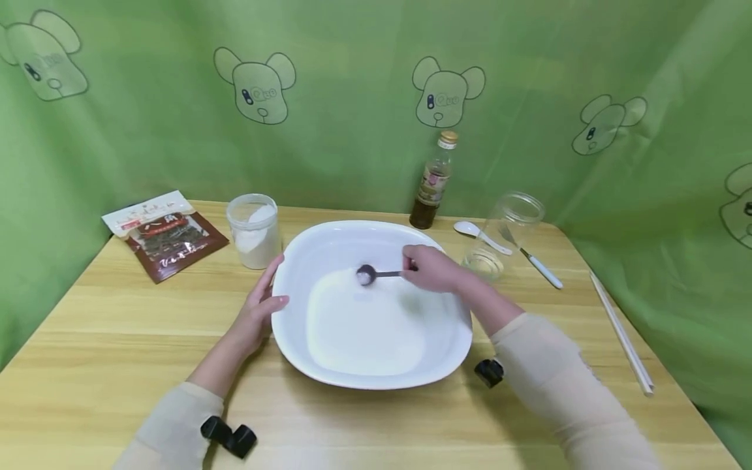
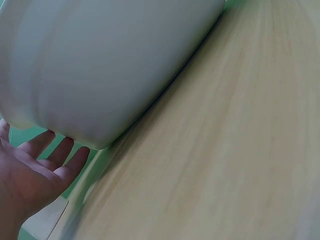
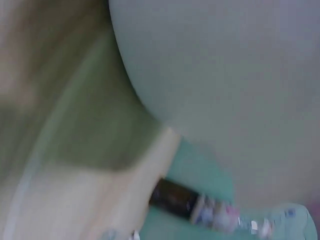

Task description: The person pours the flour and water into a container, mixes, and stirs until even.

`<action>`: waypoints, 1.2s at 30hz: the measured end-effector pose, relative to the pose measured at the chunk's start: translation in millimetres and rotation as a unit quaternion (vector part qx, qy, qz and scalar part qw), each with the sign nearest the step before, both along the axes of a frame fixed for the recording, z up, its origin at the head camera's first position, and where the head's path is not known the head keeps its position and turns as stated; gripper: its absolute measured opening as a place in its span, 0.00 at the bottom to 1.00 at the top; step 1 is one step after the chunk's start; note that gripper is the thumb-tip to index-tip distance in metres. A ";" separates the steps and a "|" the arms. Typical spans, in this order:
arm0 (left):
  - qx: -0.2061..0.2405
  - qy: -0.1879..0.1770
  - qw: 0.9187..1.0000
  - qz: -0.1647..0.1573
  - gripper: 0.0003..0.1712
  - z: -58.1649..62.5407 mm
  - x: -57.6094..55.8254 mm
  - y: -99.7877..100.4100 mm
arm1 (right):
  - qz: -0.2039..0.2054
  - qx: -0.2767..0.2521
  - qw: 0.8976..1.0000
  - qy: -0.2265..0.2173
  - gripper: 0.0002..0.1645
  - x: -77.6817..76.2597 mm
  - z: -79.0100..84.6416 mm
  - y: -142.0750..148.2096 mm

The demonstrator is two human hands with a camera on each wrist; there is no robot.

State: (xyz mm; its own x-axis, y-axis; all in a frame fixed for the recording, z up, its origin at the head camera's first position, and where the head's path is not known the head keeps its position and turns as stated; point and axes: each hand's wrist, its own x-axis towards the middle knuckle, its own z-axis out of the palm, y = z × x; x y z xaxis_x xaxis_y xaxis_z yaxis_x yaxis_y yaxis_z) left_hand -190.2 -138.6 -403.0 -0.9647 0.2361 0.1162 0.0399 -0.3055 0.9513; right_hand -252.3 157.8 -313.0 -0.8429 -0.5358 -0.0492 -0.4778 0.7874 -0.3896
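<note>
A large white basin (image 1: 376, 380) stands on the table. Its bottom seems covered by a clear or whitish layer, which I cannot tell apart from the basin's own floor. My right hand (image 1: 433, 267) grips the handle of a small dark measuring spoon (image 1: 388, 274) over the basin; a little white powder (image 1: 364, 279) shows in its bowl. The left hand (image 1: 258, 313) rests against the basin's left rim, thumb at the edge. In the left wrist view the fingers of that hand (image 2: 37, 167) touch the basin's outer wall (image 2: 100, 65), loosely extended. The right wrist view is blurred and hides the spoon.
Left of the basin are a clear jar of white powder (image 1: 254, 245) and a brown packet (image 1: 167, 238). Behind stands a bottle of dark liquid (image 1: 431, 186). To the right are a white spoon (image 1: 470, 228), a glass jar (image 1: 508, 228), a white-handled utensil (image 1: 543, 269) and chopsticks (image 1: 623, 336).
</note>
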 end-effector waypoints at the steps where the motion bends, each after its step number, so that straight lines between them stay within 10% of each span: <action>1: 0.000 0.001 1.000 0.001 0.42 0.4 0.4 0.0 | 0.005 -0.016 1.000 -0.006 0.06 -0.8 -3.8 -7.5; 8: 0.002 0.011 1.000 -0.001 0.42 -0.1 0.9 0.2 | 0.074 -0.094 0.984 -0.129 0.05 12.3 -15.8 -37.5; 13: 0.004 0.010 1.000 -0.006 0.42 -0.6 -0.3 -0.4 | 0.150 -0.041 0.968 -0.197 0.08 29.6 2.4 -17.9; 24: 0.000 0.014 1.000 -0.004 0.42 -1.2 -0.8 -1.2 | 0.070 0.097 0.990 -0.079 0.08 18.3 44.9 42.8; 31: -0.001 0.012 1.000 -0.001 0.42 -0.8 0.2 -0.7 | 0.016 0.020 1.000 -0.004 0.05 -8.1 14.7 15.6; 36: 0.003 0.016 1.000 0.000 0.42 1.0 0.8 -0.4 | 0.032 -0.075 0.993 -0.084 0.05 -8.1 -4.9 -16.0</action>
